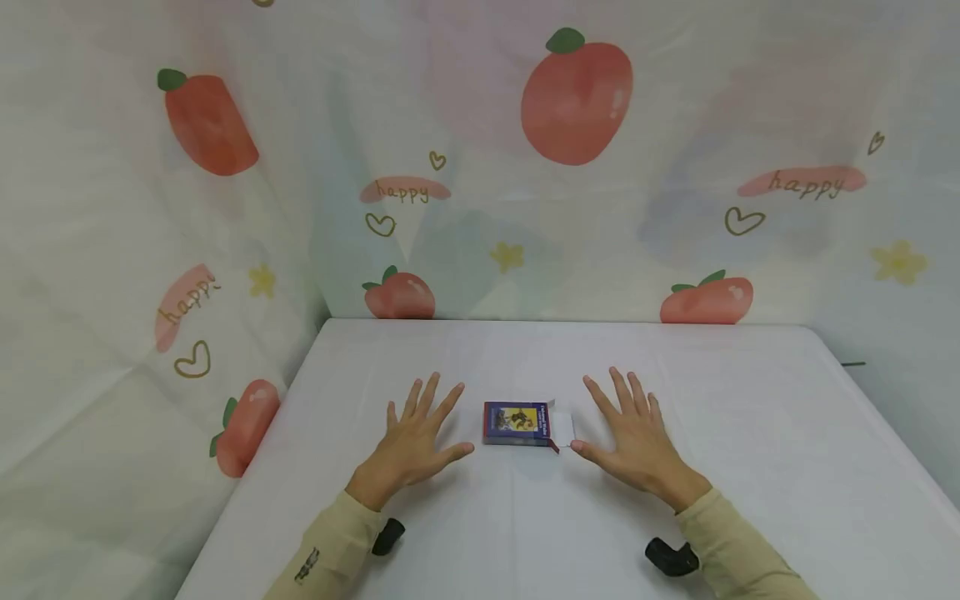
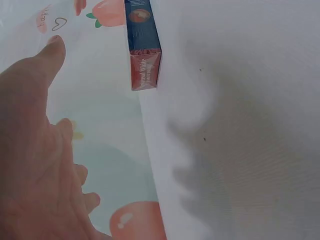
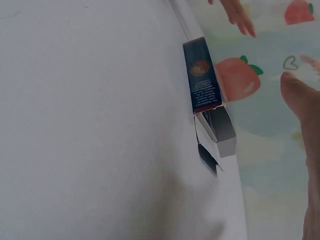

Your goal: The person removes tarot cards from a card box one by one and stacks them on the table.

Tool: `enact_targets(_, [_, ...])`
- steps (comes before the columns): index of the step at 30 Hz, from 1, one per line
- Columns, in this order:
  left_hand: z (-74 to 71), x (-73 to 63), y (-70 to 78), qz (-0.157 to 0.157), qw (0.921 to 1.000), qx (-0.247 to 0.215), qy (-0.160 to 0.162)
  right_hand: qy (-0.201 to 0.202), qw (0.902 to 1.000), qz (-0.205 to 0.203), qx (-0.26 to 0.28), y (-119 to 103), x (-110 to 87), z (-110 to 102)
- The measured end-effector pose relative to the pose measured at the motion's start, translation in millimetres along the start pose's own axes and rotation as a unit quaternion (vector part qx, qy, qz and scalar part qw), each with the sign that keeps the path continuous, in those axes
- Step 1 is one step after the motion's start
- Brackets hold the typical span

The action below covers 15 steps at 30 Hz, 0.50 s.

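A small dark blue card box (image 1: 516,422) with a yellow picture lies flat on the white table, between the two hands. Its flap (image 1: 562,428) stands open toward the right, and the right wrist view shows the box's open end (image 3: 220,125). To the left of the box, the left hand (image 1: 415,446) hovers palm down with fingers spread, holding nothing. On the other side the right hand (image 1: 633,442) is spread the same way, its thumb close by the flap. The red closed end (image 2: 145,71) of the box faces the left wrist view.
The white table (image 1: 517,533) reaches back to a fabric backdrop (image 1: 480,108) printed with peaches, hearts and the word "happy". Black curved pieces (image 1: 671,557) show beside both wrists. A thin dark rod (image 1: 853,364) sticks out by the table's right edge.
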<state>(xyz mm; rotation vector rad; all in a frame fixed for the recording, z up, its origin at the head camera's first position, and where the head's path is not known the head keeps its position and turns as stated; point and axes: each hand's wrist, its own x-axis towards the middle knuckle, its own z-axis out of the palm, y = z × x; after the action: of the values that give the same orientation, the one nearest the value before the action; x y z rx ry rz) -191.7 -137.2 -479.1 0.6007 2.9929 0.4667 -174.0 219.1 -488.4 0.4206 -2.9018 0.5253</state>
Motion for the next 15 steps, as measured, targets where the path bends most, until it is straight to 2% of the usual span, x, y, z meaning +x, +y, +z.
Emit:
enact_targets(3, [1.4, 1.9, -1.8, 0.012, 0.9995, -0.028, 0.000, -0.005, 0.9999, -0.009, 0.012, -1.0, -0.6, 1.7])
enact_targets(6, [4.3, 5.2, -3.2, 0.028, 0.9965, -0.078, -0.001, -0.008, 0.9996, -0.017, 0.023, -2.3, -0.5, 2.9])
enact_targets(10, [7.3, 9.9, -1.1, 0.038, 0.9865, -0.158, -0.020, -0.018, 0.9982, -0.026, 0.051, -4.8, 0.3, 4.3])
enact_targets(15, [11.1, 15.0, 3.6, 0.039, 0.9736, -0.220, -0.044, -0.028, 0.9952, -0.033, 0.088, -8.0, 1.5, 8.5])
